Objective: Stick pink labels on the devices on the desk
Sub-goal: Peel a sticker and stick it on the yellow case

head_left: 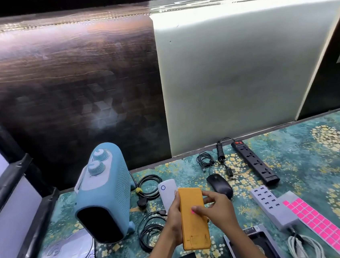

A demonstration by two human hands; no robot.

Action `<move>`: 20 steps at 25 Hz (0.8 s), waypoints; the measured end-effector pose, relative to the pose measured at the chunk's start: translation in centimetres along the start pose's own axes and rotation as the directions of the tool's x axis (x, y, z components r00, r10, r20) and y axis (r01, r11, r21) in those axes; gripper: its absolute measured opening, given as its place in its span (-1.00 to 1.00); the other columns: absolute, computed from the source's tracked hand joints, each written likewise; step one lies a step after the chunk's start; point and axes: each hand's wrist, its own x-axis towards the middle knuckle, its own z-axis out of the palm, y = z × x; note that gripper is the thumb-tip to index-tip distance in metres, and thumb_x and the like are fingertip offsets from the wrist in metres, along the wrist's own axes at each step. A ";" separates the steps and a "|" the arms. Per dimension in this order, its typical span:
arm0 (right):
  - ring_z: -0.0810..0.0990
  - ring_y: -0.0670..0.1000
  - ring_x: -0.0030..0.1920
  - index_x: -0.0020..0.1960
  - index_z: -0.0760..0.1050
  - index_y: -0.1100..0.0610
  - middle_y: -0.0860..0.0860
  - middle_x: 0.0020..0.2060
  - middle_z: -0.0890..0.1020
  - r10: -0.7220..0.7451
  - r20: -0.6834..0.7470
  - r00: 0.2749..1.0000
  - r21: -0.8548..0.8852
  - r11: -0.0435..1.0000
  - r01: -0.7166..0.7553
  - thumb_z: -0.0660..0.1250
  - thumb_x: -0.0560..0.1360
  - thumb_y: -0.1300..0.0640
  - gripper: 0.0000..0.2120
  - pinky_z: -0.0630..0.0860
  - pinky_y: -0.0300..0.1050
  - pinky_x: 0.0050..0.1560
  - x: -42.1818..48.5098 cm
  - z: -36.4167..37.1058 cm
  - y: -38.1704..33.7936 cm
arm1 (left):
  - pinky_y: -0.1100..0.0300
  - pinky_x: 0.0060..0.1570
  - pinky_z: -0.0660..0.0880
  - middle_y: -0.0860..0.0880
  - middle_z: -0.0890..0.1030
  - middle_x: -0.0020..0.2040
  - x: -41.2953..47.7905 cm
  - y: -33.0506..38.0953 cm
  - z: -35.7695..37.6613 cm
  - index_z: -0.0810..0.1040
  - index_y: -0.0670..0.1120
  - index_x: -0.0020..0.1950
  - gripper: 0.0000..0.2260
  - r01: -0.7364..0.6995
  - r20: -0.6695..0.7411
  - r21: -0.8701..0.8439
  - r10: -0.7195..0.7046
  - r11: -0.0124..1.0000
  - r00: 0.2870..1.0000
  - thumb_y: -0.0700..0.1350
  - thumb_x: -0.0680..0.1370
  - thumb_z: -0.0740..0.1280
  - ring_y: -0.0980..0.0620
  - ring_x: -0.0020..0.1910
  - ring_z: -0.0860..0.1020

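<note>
Left grip holds the yellow power bank by its left edge, fingers curled behind it, keeping it above the counter with its long side running away from the person. Right grip is closed on the same power bank from the right: the fingers wrap its right edge and the thumb presses a pink label onto its face, about halfway down. On the counter's green flowered cover, a blue heater stands upright to the left, with a hard drive lying flat in front of it. A black power strip lies toward the back right. Nearer on the right, the sheet of pink labels lies just beside a grey multi-port charger. A white power bank lies behind the left grip, and a black mouse sits just beyond the right grip. Black cables lie coiled between the heater and the hands.
</note>
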 end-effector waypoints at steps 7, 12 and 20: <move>0.56 -0.10 -0.23 0.16 0.52 0.19 -0.08 -0.33 0.58 0.051 0.046 0.998 0.071 0.996 -0.054 0.38 0.41 0.25 -0.68 0.50 -0.22 -0.08 0.5 -2.4 2.5 | 0.02 -0.19 0.47 -0.20 0.58 -0.23 0.6 0.0 1.4 0.50 -0.19 0.05 -0.45 0.085 -0.161 0.124 -0.065 0.989 0.985 0.24 0.56 0.00 -0.13 -0.27 0.52; 0.58 0.11 -0.12 0.14 0.50 0.17 -0.01 -0.29 0.58 0.144 -0.021 0.989 0.147 0.979 -0.140 0.36 0.42 0.24 -0.71 0.45 -0.06 -0.06 1.4 -6.8 4.8 | 0.06 -0.21 0.46 -0.18 0.51 -0.12 3.1 -1.2 2.6 0.35 -0.25 0.30 -0.38 0.247 -0.383 0.188 -0.161 0.951 0.910 0.25 0.52 0.13 -0.14 -0.20 0.50; 0.56 0.01 -0.20 0.11 0.41 -0.05 0.02 -0.20 0.58 0.095 0.097 0.991 0.031 0.995 -0.099 0.30 0.47 0.19 -0.74 0.47 -0.21 -0.17 2.6 -15.5 7.2 | -0.09 0.20 0.38 -0.25 0.34 0.27 8.1 -3.7 6.2 0.40 -0.26 0.27 -0.28 0.468 -0.670 0.725 0.360 0.505 0.649 0.34 0.43 0.19 -0.24 0.25 0.36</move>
